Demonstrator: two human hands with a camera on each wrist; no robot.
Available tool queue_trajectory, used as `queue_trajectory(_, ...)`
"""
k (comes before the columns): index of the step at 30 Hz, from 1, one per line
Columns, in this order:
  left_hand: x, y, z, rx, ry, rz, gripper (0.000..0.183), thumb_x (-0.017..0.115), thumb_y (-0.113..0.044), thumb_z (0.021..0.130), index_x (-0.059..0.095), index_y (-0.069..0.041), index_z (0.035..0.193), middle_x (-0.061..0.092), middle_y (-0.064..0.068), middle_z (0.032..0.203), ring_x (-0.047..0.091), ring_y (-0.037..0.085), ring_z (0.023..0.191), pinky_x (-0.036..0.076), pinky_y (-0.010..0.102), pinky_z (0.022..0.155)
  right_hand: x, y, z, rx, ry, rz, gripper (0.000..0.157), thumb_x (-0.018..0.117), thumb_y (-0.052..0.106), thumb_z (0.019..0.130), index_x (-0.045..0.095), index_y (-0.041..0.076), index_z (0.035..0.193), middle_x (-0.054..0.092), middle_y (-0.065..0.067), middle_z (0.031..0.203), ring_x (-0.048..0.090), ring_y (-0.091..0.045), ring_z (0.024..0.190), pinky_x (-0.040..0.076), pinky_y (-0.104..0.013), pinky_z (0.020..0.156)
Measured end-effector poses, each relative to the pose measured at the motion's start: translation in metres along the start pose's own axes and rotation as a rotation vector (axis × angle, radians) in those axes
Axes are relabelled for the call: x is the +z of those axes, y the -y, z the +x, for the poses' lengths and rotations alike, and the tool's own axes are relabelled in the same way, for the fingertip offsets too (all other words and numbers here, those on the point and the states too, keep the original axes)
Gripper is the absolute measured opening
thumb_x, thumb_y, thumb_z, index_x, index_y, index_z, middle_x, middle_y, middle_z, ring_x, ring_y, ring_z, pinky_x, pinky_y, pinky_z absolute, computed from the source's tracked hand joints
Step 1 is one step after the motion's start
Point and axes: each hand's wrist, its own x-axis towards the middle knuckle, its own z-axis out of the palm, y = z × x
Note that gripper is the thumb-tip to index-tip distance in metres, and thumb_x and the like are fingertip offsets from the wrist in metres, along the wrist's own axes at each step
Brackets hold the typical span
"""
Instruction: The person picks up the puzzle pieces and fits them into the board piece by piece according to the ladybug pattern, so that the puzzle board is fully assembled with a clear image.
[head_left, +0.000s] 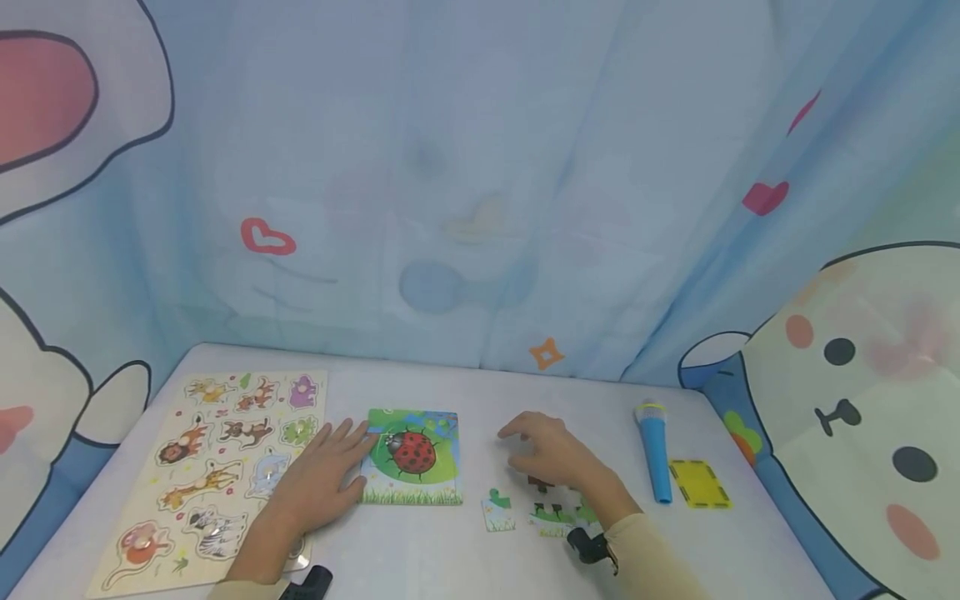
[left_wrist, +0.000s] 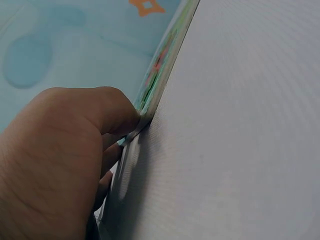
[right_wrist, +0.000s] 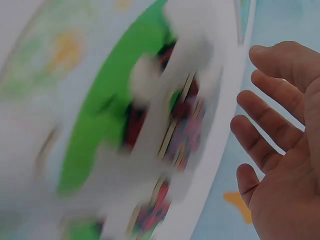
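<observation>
A square ladybug puzzle board [head_left: 438, 485] lies flat at the middle of the table. My left hand [head_left: 318, 475] rests beside it, fingers spread and straight, with fingertips and thumb at the board's left edge. The left wrist view shows the thumb against the board's edge [left_wrist: 167, 70]. My right hand [head_left: 558, 450] hovers above several loose puzzle pieces [head_left: 551, 522] and hides part of them; it holds nothing. Its fingers are parted and loosely bent in the right wrist view, where the pieces [right_wrist: 187, 130] are blurred. One separate piece [head_left: 498, 515] lies nearer the board.
To the left, a large wooden animal puzzle [head_left: 150, 467] lies partly under the left forearm. A blue toy microphone [head_left: 655, 458] and a yellow square frame [head_left: 700, 483] lie at the right. A printed curtain [head_left: 480, 208] hangs behind the white table.
</observation>
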Motion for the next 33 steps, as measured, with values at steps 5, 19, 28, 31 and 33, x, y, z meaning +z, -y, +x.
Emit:
queue_trajectory(5,0.001,0.001,-0.001,-0.006,0.0,-0.015,0.058,0.062,-0.024,0.088,0.051,-0.006,0.142,0.041,0.013,0.15,0.032,0.036,0.14,0.019,0.051,0.118,-0.001,-0.021,-0.015,0.034,0.001,-0.063,0.029,0.074,0.022,0.085,0.072,0.019,0.113,0.059,0.007,0.111,0.055,-0.019,0.108,0.041,-0.06,0.091)
queue_trajectory(19,0.0,0.001,-0.002,-0.023,0.015,-0.005,0.058,0.062,-0.024,0.089,0.05,-0.006,0.143,0.04,0.011,0.151,0.03,0.035,0.141,0.018,0.05,0.118,-0.009,-0.029,-0.039,0.026,0.102,-0.123,0.037,0.073,0.017,0.081,0.071,0.03,0.116,0.056,0.015,0.096,0.045,-0.009,0.081,0.027,-0.039,0.07)
queue_trajectory(28,0.005,0.004,0.0,-0.016,0.018,-0.006,0.058,0.061,-0.026,0.089,0.049,-0.008,0.144,0.04,0.01,0.152,0.03,0.033,0.142,0.016,0.048,0.119,-0.007,-0.032,-0.035,0.05,0.057,-0.134,0.03,0.078,0.022,0.082,0.072,0.03,0.11,0.059,0.018,0.096,0.05,-0.008,0.083,0.027,-0.038,0.072)
queue_trajectory(31,0.005,0.005,0.0,-0.019,0.016,-0.01,0.059,0.061,-0.026,0.089,0.049,-0.008,0.144,0.04,0.01,0.152,0.03,0.033,0.142,0.016,0.048,0.119,-0.006,-0.032,-0.031,0.037,0.017,-0.136,0.028,0.078,0.023,0.081,0.072,0.028,0.109,0.059,0.018,0.099,0.054,-0.009,0.091,0.03,-0.038,0.074)
queue_trajectory(33,0.005,0.004,0.0,-0.022,0.012,-0.015,0.058,0.061,-0.025,0.089,0.049,-0.008,0.144,0.04,0.01,0.151,0.03,0.033,0.142,0.016,0.048,0.119,-0.005,-0.031,-0.028,0.032,-0.002,-0.14,0.028,0.078,0.024,0.081,0.072,0.028,0.108,0.06,0.018,0.1,0.055,-0.009,0.095,0.03,-0.038,0.077)
